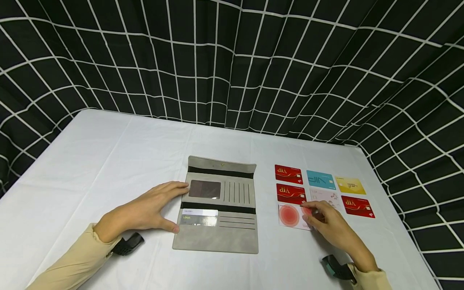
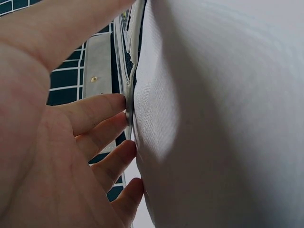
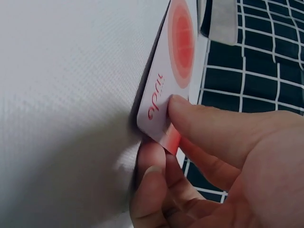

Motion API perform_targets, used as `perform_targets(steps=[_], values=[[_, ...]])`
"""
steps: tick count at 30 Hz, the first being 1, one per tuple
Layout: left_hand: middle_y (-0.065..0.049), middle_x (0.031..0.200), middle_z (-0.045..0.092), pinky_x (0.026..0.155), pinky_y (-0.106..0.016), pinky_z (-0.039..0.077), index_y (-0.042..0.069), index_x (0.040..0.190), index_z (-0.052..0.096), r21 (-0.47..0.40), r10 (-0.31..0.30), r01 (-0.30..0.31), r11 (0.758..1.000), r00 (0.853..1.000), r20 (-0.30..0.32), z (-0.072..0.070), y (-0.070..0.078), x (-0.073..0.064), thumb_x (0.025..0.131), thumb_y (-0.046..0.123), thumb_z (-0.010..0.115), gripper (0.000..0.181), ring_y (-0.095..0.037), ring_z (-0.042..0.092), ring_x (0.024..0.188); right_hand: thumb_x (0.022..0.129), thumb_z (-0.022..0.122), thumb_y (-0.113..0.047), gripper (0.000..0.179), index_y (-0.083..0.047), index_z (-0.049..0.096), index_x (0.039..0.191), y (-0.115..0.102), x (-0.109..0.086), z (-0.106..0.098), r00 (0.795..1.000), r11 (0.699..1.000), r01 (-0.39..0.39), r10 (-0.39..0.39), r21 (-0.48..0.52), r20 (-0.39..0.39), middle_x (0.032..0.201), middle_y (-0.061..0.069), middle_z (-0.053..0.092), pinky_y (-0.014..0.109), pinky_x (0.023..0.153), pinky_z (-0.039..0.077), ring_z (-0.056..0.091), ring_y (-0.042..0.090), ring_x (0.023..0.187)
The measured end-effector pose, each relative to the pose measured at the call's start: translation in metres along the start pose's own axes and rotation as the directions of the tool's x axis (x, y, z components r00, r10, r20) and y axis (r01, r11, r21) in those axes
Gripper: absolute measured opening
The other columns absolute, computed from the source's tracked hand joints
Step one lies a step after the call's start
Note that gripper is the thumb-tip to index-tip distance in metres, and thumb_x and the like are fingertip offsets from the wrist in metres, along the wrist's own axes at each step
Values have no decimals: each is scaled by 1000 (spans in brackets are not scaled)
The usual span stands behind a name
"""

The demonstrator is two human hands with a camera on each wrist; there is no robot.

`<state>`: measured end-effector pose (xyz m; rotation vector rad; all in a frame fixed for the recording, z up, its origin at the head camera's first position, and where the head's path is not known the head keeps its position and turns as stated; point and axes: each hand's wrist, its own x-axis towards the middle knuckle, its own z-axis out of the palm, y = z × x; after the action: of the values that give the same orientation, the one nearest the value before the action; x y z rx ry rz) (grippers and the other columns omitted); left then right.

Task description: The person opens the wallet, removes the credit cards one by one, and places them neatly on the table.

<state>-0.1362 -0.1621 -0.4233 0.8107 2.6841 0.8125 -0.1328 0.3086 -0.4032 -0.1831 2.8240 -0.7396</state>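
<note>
A grey long wallet (image 1: 217,238) lies unfolded on the white table, with its snap flap at the far end. It has card slots, a dark clear window (image 1: 204,189) and a silver-grey LOGO card (image 1: 199,219) in its lower pocket. My left hand (image 1: 152,208) rests at the wallet's left edge, fingers extended and fingertips right at that edge. To the right of the wallet, my right hand (image 1: 331,225) pinches a white card with red circles (image 1: 288,215) by its right end. In the right wrist view, the thumb lies on the printed face of this card (image 3: 159,95), with fingers under its edge.
Beyond the right hand lie several cards in rows: red VIP cards (image 1: 289,174), a blue card (image 1: 321,180), a yellow card (image 1: 350,185) and a pale floral card (image 1: 324,196). A black curtain with white grid lines (image 1: 217,60) hangs behind the table.
</note>
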Motion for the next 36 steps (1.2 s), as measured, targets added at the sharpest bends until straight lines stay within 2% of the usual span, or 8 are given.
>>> perform_targets(steps=[13,19,36], values=[[-10,157,38,116,-61,29,3,148,43,5,-5,5,1000,1000,7,-1,0,0,70,47,84,98,-38,34,145,90,71,-18,40,-4,63,126,1,1,-2,1000,1000,5,-5,-17,-4,109,10,60,17,72,51,54,19,89],[-10,157,38,117,-61,29,4,148,43,3,-7,7,1000,1000,7,-1,0,0,70,46,84,98,-37,34,145,90,71,-14,36,-3,65,124,-2,2,-2,998,998,54,-53,25,-31,103,7,61,17,70,52,55,18,85],[-11,155,41,114,-63,31,4,147,45,0,22,-22,1000,1000,-11,-2,1,-3,71,52,82,97,-39,37,143,86,75,-11,32,-8,68,117,-25,1,0,979,981,191,-188,39,-83,97,2,62,18,69,52,54,8,83]])
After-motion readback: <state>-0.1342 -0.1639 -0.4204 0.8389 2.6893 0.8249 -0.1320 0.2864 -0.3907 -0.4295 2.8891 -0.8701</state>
